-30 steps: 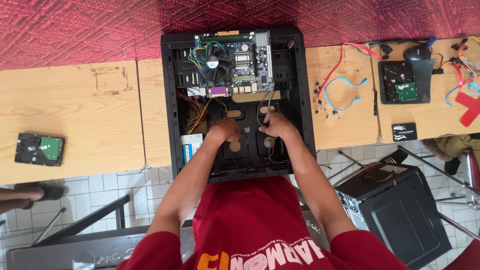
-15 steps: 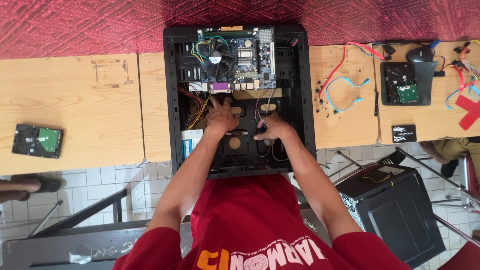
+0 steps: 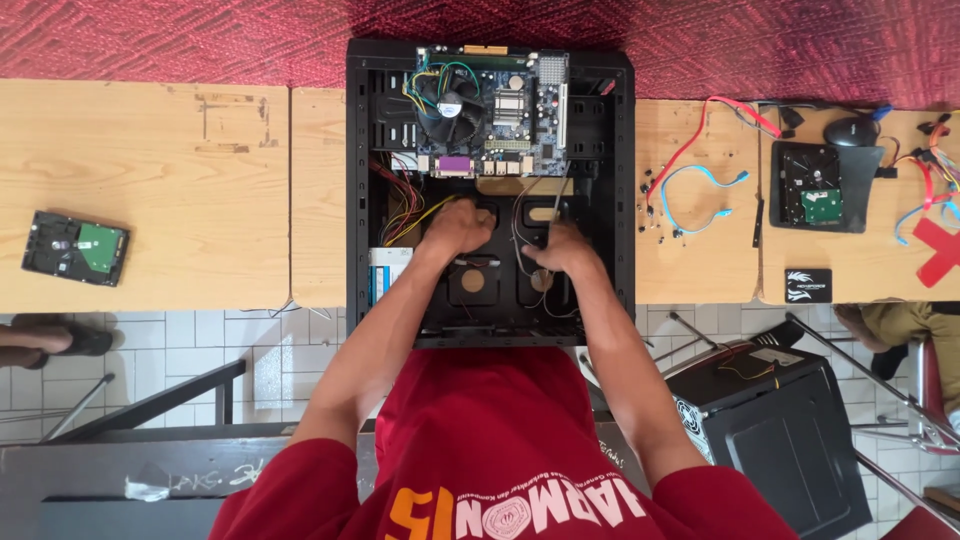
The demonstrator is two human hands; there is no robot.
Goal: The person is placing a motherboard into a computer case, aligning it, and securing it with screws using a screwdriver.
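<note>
**Two hands inside an open computer case**

An open black computer case (image 3: 490, 190) lies flat on a wooden counter (image 3: 150, 200). Both hands work in its lower half. The left hand (image 3: 458, 228) is curled into a fist beside yellow and red wires (image 3: 405, 215). The right hand (image 3: 558, 252) grips a thin screwdriver (image 3: 560, 200) pointing away from it. Beyond both hands sits a green-blue motherboard (image 3: 490, 110) with a round fan. Just left of the left hand is a white-and-blue label (image 3: 388, 272). Far left lies a hard drive (image 3: 76, 248); right, red and blue cables (image 3: 700, 170).
</note>
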